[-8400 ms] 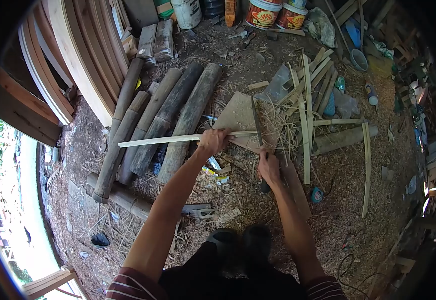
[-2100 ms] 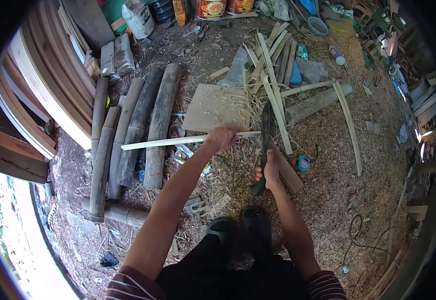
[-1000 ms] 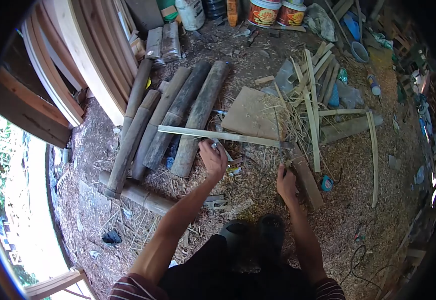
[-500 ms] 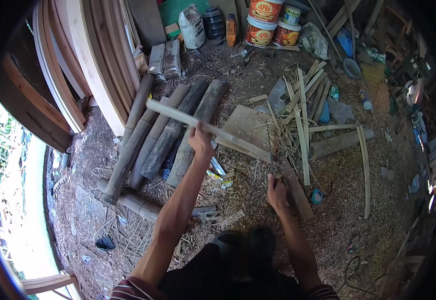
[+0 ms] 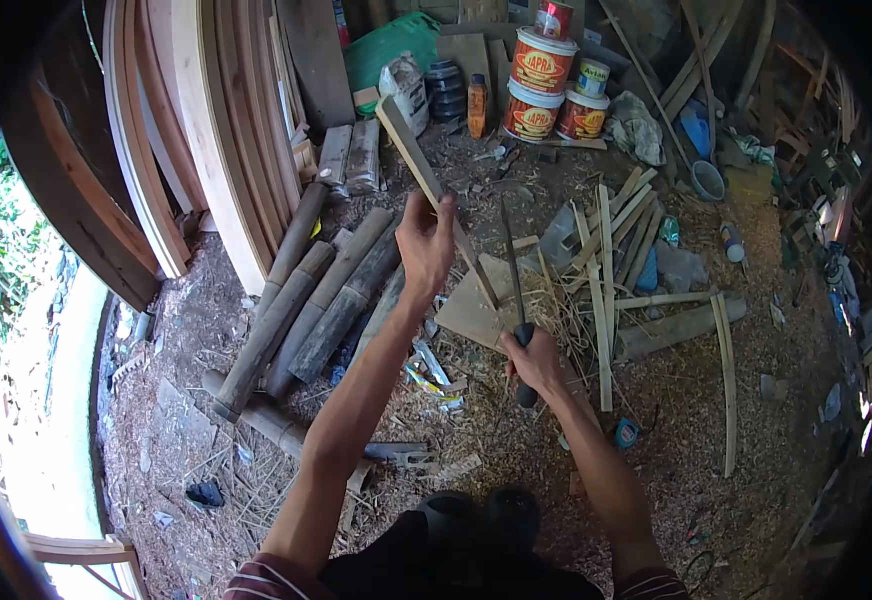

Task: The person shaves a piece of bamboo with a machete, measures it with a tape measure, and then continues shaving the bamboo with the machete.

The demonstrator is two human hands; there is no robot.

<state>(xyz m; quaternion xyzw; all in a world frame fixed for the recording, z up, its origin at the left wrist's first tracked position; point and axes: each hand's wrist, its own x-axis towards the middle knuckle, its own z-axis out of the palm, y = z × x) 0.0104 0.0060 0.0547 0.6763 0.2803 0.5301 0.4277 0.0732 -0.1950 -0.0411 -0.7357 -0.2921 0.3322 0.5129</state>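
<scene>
The left hand (image 5: 426, 245), which half a second ago held the bamboo strip (image 5: 434, 192) lower and flatter, now grips it tilted steeply above the flat board (image 5: 471, 305), while the right hand (image 5: 534, 362) clasps the knife (image 5: 512, 270) beside it.

Single head-worn fisheye view, looking steeply down and forward over the person's arms to the ground. Near edge: the wearer's striped sleeves (image 5: 256, 582) and feet. Far edge: paint cans (image 5: 539, 82). Left: doorway daylight. Corners vignetted black.
</scene>
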